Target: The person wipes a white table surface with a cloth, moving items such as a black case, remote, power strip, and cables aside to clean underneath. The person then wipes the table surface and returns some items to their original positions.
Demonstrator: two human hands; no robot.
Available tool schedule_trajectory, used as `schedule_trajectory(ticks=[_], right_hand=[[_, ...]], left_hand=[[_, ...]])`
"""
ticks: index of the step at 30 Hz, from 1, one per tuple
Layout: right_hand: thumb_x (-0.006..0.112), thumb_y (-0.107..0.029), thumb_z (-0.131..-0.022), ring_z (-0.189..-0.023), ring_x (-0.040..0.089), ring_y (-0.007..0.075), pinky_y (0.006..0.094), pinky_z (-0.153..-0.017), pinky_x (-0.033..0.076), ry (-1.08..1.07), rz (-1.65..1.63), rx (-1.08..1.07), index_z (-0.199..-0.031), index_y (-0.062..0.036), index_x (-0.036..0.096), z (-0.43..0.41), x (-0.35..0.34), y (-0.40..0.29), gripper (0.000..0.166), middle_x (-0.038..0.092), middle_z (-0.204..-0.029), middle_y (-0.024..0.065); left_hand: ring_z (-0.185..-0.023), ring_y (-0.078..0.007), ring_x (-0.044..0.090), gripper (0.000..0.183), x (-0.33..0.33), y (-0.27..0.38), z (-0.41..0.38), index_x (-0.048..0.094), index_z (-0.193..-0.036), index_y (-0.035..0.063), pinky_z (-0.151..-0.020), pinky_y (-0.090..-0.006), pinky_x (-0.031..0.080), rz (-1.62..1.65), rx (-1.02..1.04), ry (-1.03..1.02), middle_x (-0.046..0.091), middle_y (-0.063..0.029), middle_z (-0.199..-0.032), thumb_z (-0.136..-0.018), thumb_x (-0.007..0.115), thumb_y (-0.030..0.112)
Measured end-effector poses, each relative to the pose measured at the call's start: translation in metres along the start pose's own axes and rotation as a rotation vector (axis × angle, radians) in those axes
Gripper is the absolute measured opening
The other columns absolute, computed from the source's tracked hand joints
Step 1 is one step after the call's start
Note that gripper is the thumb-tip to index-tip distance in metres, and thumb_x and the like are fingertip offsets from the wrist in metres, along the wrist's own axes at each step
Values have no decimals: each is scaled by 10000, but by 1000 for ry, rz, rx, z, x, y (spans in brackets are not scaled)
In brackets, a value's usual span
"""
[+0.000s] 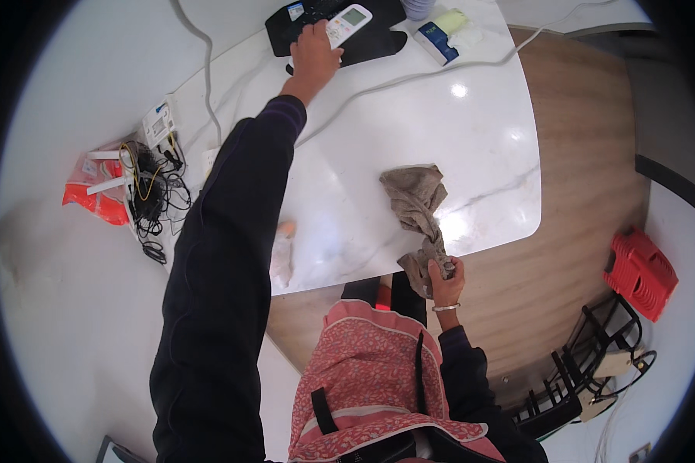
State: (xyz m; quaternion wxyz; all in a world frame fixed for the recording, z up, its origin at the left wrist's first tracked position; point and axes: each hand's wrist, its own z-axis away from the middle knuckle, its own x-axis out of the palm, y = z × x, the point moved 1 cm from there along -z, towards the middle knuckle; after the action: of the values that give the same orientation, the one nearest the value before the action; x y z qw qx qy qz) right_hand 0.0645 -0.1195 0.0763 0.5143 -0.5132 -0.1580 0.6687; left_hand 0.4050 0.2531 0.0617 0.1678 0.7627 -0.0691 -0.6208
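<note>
Stretched toward the far side of the white marbled table [347, 185], my left hand [315, 58] grips a white remote control [349, 24] with a small display. Under the remote lies a flat black item [376, 46], probably a mat or bag. My right hand [447, 280], with a bracelet at the wrist, holds the bunched end of a damp-looking brown cloth [414, 194] at the near edge. The cloth's other part spreads on the tabletop, and one fold hangs over the edge.
An opened tissue pack [437, 43] sits at the far right beside a grey cable [394, 82] crossing the table. Tangled black cords [150, 202] and a red plastic bag [95, 199] are at left. A red plastic stool [640, 272] and black metal rack [579, 359] stand right.
</note>
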Motion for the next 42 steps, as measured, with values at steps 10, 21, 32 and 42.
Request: schedule_trajectory(ticks=[10, 21, 32, 42], right_hand=[[799, -216, -716, -808, 561, 172, 315, -758, 474, 71, 95, -15, -1035, -20, 575, 8, -24, -7, 436, 598, -870, 74], [792, -199, -677, -1274, 304, 389, 446, -1024, 326, -72, 297, -519, -1393, -83, 390, -69, -30, -74, 828, 258, -1401, 249], [779, -233, -604, -1319, 225, 447, 667, -992, 226, -232, 711, -726, -1297, -371, 463, -52, 121, -67, 774, 266, -1453, 144], [685, -80, -623, -936, 558, 297, 382, -846, 464, -251, 81, -532, -971, -164, 682, -56, 108, -70, 358, 583, -1027, 138]], left_hand=[[-1295, -402, 286, 838, -6, 5, -16, 252, -1443, 90, -1022, -544, 262, -177, -229, -87, 305, -203, -1417, -758, 721, 198], [-1260, -368, 399, 623, -119, -38, 165, 407, -1357, 54, -1013, -451, 316, 132, 144, -147, 441, -184, -1350, -794, 647, 166], [-1187, -342, 444, 890, -165, -54, 341, 272, -1406, 49, -986, -410, 386, 130, -614, -125, 443, -213, -1274, -679, 765, 192], [-1164, -248, 484, 874, -172, 2, 279, 254, -1417, 0, -966, -343, 420, 477, -336, -88, 443, -187, -1306, -703, 752, 70]])
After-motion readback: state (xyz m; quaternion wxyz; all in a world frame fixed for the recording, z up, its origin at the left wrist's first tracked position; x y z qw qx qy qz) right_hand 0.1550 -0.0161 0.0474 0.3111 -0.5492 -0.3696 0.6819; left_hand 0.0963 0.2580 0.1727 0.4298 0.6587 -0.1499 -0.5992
